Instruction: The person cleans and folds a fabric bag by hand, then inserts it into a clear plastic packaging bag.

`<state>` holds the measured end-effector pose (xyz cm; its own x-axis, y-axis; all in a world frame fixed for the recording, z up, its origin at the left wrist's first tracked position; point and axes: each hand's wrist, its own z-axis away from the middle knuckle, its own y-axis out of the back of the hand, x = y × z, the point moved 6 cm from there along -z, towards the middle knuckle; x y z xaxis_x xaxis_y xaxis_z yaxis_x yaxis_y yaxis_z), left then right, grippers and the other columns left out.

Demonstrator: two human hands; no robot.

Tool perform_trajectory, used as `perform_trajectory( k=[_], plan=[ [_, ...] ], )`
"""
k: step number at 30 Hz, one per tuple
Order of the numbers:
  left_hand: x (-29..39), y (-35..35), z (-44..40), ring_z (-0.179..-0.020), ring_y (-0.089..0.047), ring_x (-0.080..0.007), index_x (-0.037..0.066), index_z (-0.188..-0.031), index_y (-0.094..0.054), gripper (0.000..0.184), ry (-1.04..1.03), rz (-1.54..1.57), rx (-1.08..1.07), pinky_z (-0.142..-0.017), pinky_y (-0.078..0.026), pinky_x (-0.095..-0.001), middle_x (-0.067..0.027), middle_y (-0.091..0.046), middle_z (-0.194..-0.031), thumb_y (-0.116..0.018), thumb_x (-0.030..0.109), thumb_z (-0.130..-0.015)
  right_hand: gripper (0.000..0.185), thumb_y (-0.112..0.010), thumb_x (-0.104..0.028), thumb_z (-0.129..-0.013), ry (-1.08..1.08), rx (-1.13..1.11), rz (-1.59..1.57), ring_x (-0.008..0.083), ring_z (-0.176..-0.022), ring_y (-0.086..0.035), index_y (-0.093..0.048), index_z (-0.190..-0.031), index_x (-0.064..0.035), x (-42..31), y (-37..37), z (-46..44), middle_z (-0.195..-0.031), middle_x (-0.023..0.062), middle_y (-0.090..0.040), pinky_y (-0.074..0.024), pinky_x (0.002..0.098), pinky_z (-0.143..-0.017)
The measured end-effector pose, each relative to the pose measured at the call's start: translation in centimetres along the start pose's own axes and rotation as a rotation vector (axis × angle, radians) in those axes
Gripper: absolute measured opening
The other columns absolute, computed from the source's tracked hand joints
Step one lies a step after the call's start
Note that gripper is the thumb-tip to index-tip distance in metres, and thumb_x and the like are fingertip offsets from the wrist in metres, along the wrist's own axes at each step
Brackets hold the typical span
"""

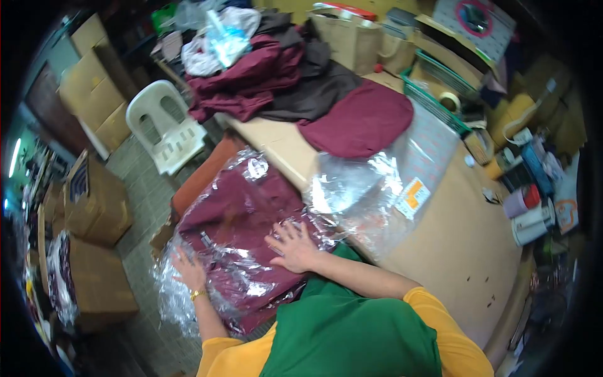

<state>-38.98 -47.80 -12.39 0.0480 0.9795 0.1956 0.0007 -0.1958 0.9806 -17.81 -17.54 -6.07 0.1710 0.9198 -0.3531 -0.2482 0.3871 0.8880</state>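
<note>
Both my hands lie on a clear plastic bag (164, 283) that wraps a folded maroon cloth (235, 217). Fingers spread, my left hand (190, 270) presses the loose plastic at the bag's left edge. My right hand (294, 248) is flat with fingers apart on the bag's right part. Neither hand grips anything. To the right, more clear plastic (355, 188) covers part of the table, and a rounded maroon cloth (361, 119) lies just beyond it. A white and orange label (412, 197) shows on the plastic.
A heap of maroon and dark cloth (251, 75) sits on the table (452, 270). A white plastic chair (164, 125) and cardboard boxes (100, 276) stand on the left. Green baskets (440, 107) and paper bags (355, 41) are at the back, with cups (521, 201) at the right edge.
</note>
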Motion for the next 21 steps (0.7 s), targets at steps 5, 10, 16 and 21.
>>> perform_trajectory(
  k=[5, 10, 16, 21],
  plan=[
    [-5.2, -3.0, -5.2, -0.151, -0.010, -0.0295, 0.002, -0.157, -0.012, 0.067, -0.399, 0.518, -0.154, -0.123, -0.007, -0.0388, -0.0159, -0.013, -0.164, -0.037, 0.037, -0.104, 0.046, -0.066, -0.028, -0.092, 0.309, 0.162, -0.567, 0.0334, -0.125, -0.053, -0.057, -0.131, -0.0055, 1.0, 8.7, 10.3, -0.138, 0.0191, -0.053, -0.0439, 0.0420, -0.104],
    [2.3, 14.8, -5.0, -0.133, -0.043, -0.0399, 0.000, -0.142, -0.048, 0.057, -0.102, -0.222, -0.002, -0.112, -0.033, -0.0433, -0.0238, -0.044, -0.147, -0.054, 0.037, -0.099, 0.026, -0.056, 0.001, -0.088, -0.423, 1.100, -0.481, 0.0353, -0.120, -0.058, -0.064, -0.113, 0.0024, 22.8, 13.8, 26.8, -0.128, 0.0208, -0.061, -0.0442, 0.0398, -0.106],
    [27.1, 19.6, 1.9, -0.133, -0.045, -0.0354, -0.002, -0.137, -0.051, 0.053, -0.887, 0.472, 0.200, -0.112, -0.032, -0.0437, -0.0217, -0.049, -0.142, -0.066, 0.015, -0.090, 0.040, -0.048, -0.005, -0.092, -1.160, 0.980, 0.244, 0.0363, -0.140, -0.036, -0.050, -0.132, 0.0024, 45.4, 10.4, 46.0, -0.147, 0.0255, -0.041, -0.0290, 0.0434, -0.117],
    [48.7, 10.5, 13.3, -0.145, -0.029, -0.0388, 0.000, -0.150, -0.031, 0.088, -1.341, 0.495, -0.210, -0.118, -0.026, -0.0459, -0.0238, -0.033, -0.154, -0.077, 0.030, -0.082, 0.038, -0.056, -0.011, -0.092, -1.282, 0.886, 0.108, 0.0369, -0.131, -0.044, -0.054, -0.129, -0.0008, 46.1, 10.1, 47.7, -0.134, 0.0225, -0.050, -0.0354, 0.0438, -0.112]
  ],
)
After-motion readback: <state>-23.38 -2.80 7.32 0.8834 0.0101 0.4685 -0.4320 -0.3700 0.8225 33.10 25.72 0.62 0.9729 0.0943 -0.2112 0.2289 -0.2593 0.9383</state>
